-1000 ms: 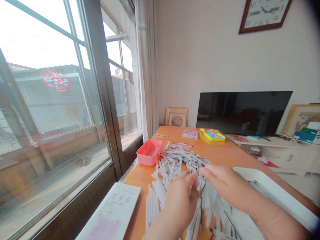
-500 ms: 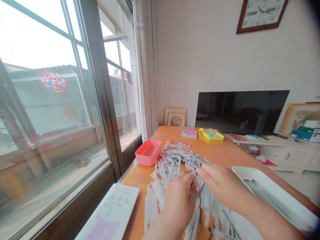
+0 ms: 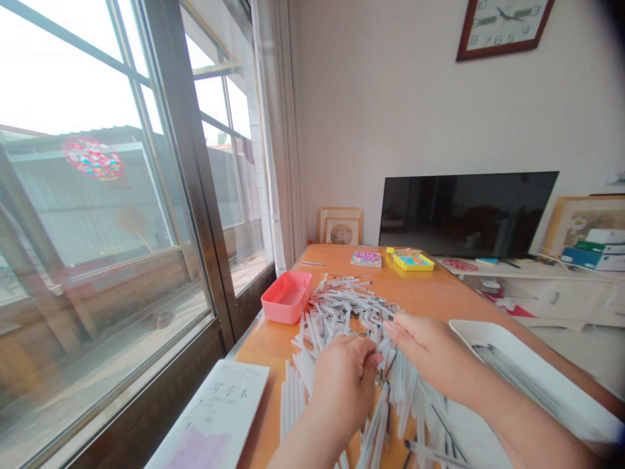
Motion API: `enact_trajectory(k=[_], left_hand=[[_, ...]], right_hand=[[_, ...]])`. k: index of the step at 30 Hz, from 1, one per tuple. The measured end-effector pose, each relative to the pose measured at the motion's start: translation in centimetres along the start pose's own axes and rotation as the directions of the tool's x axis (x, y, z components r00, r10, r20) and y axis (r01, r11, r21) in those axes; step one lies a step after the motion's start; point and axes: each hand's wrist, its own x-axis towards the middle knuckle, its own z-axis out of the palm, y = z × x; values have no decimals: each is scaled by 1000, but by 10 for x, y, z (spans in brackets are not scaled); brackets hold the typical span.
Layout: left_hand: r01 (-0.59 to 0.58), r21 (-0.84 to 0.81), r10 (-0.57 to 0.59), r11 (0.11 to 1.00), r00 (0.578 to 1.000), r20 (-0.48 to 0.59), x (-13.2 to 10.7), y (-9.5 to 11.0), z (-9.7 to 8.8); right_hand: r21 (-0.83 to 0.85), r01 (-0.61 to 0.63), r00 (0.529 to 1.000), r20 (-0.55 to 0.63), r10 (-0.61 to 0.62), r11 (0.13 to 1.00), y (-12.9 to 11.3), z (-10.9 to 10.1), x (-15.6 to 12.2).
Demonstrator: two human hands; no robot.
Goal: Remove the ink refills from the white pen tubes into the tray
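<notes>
A heap of clear plastic pen barrels point(image 3: 336, 306), mixed with thin dark pen refills, spreads over the wooden table. My left hand point(image 3: 344, 384) is over the near part of the heap, its fingers curled into a pinch; what they hold is hidden. To its right, my right hand point(image 3: 422, 339) reaches in from the side with fingers pressed together, fingertips close to the left hand's. Whatever is in that grip is too small to make out. More loose barrels point(image 3: 375, 430) lie under and in front of both hands.
At the heap's left stands a pink plastic box point(image 3: 287, 298). A white tray point(image 3: 551, 384) with pen parts is at the right. A notebook point(image 3: 215, 410) lies near left. Farther back are a small book point(image 3: 366, 259) and a yellow box point(image 3: 413, 260).
Both hands stay over the heap, close together, with only a slight shift of the fingers. The whole view has moved a little.
</notes>
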Motion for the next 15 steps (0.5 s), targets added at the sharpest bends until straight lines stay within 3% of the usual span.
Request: enact_trajectory(k=[5, 8, 11, 15], left_hand=[[16, 10, -16, 1000, 1000, -19, 1, -1, -2], [56, -46, -59, 997, 997, -57, 3, -6, -2], [139, -201, -171, 970, 973, -153, 7, -17, -1], [201, -496, -345, 845, 913, -217, 13, -33, 1]], right_hand=[[37, -34, 999, -28, 35, 999, -3, 5, 1], [150, -42, 999, -26, 47, 988, -1, 7, 4], [243, -66, 997, -11, 71, 968, 9, 10, 8], [164, -99, 994, -22, 104, 982, 32, 20, 14]])
